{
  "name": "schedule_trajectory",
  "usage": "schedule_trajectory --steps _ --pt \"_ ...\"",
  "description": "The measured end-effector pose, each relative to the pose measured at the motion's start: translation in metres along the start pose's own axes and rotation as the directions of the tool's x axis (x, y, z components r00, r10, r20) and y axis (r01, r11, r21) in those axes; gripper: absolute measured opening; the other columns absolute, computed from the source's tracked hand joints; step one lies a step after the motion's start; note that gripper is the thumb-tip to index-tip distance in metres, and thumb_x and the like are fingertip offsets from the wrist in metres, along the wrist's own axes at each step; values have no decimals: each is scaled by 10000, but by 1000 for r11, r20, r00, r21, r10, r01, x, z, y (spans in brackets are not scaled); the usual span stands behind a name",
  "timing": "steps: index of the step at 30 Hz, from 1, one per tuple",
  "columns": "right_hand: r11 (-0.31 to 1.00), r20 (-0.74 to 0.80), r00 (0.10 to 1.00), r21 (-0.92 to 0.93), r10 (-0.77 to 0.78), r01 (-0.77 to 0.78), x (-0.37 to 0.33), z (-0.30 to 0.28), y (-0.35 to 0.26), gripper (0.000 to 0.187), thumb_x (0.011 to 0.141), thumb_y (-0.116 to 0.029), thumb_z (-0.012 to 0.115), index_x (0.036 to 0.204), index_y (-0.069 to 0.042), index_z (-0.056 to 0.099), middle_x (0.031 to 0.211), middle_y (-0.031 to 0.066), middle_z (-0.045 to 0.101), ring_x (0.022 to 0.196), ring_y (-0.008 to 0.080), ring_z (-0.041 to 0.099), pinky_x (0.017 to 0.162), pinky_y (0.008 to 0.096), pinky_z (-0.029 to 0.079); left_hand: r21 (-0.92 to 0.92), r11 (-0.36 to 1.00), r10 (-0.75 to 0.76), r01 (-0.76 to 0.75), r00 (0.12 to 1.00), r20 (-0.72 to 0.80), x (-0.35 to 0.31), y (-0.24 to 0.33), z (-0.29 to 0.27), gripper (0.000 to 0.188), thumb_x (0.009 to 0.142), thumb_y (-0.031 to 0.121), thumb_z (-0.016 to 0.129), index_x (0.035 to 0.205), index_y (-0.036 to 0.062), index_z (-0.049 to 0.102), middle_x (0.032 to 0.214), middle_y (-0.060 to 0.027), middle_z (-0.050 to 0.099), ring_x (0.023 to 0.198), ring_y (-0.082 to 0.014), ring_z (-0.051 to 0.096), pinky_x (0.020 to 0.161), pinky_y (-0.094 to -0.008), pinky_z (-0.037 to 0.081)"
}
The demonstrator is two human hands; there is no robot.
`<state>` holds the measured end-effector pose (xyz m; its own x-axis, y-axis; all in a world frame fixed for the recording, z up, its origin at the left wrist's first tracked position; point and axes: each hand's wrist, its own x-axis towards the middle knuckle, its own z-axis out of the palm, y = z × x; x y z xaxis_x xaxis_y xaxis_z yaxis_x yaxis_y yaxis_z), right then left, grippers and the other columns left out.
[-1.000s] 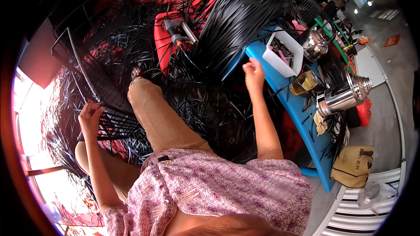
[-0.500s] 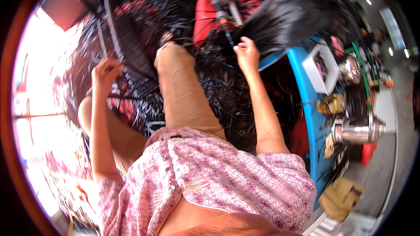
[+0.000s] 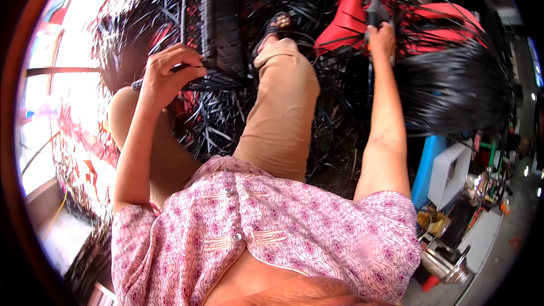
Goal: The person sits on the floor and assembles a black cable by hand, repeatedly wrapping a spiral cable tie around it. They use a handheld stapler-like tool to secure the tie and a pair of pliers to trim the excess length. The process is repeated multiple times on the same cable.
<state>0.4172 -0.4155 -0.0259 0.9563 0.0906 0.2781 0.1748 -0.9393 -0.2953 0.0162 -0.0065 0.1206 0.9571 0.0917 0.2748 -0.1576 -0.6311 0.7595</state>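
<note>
My left hand (image 3: pixel 164 76) is closed, thumb and fingers pinched around a dark rod-like piece (image 3: pixel 136 84) whose end sticks out on the left. It rests against the near end of a black woven basket (image 3: pixel 224 51) with a ribbed rim. Over on the right, my right hand (image 3: pixel 383 41) is wrapped around a dark hand tool (image 3: pixel 374 12) with an orange part and what looks like a cord below. The tool lies over a red plastic stool-like object (image 3: pixel 343 21). Its exact kind I cannot make out.
Loose black strips (image 3: pixel 212 122) lie around my legs. A thick bundle of black strips (image 3: pixel 453 88) stands at the right. Beyond it are a blue surface (image 3: pixel 429 170), a white container (image 3: pixel 449 175) and a metal pot (image 3: pixel 443 258).
The view has turned, shifting the scene. My right hand has gone from open space below the tool to gripping it. My left hand has come to the basket's near end.
</note>
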Motion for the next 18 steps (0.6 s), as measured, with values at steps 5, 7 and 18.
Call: schedule_trajectory --steps 5,7,18 --pt "964 308 943 -261 128 -45 61 29 -5 788 745 -487 808 1288 39 585 1292 292 634 1218 436 614 1034 500 482 46 998 29 -32 998 53 3 3 -5 137 804 86 786 856 12 683 889 -87 701 825 -240 702 736 -327 550" --pt "938 427 880 -341 208 -56 83 51 4 760 782 -385 759 1353 37 492 1345 281 613 1267 449 582 1100 570 398 32 999 17 -19 997 74 5 -1 -4 137 820 102 779 870 18 682 905 -79 702 833 -245 703 731 -340 554" --pt "932 361 932 347 -26 -108 94 -12 76 716 791 -148 752 1413 78 478 976 140 672 615 213 627 643 330 526 -58 980 193 -190 980 52 8 -18 -3 130 895 173 719 899 44 702 879 -77 684 823 -260 696 726 -350 545"
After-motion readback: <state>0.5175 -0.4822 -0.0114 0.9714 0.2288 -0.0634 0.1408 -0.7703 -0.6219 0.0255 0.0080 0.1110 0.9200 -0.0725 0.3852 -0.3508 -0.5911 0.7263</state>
